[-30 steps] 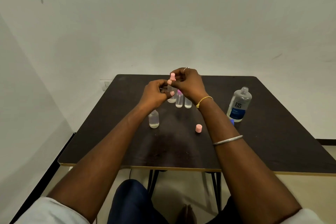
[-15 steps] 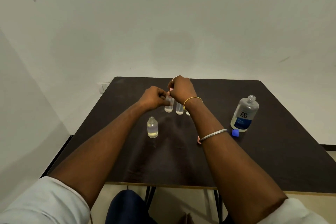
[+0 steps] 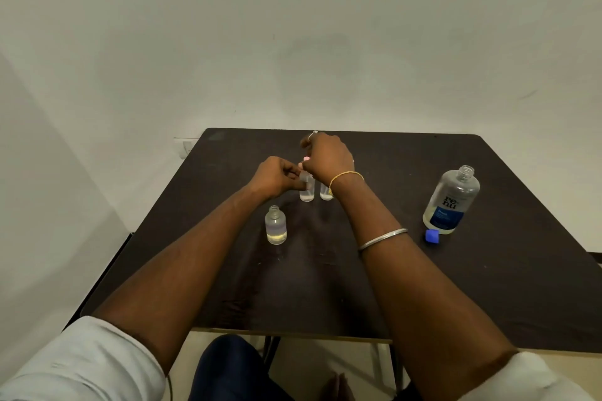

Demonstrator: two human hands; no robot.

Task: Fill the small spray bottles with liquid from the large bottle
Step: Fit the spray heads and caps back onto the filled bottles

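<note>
A small clear spray bottle stands on the dark table near the middle. My left hand grips its upper part. My right hand is closed over its pink spray top. A second small bottle stands just right of it, partly hidden by my right wrist. Closer to me and to the left stands an uncapped small bottle with liquid in its lower part. The large clear bottle with a blue label stands open at the right, its blue cap lying beside it.
The table sits against a white wall, with a side wall at the left. My arms cross the table's middle from the front edge. My knees show below the front edge.
The held bottle has come down from mid-air onto the table next to the others, both hands still on it. The view has tilted, and my right arm now hides the loose pink cap.
</note>
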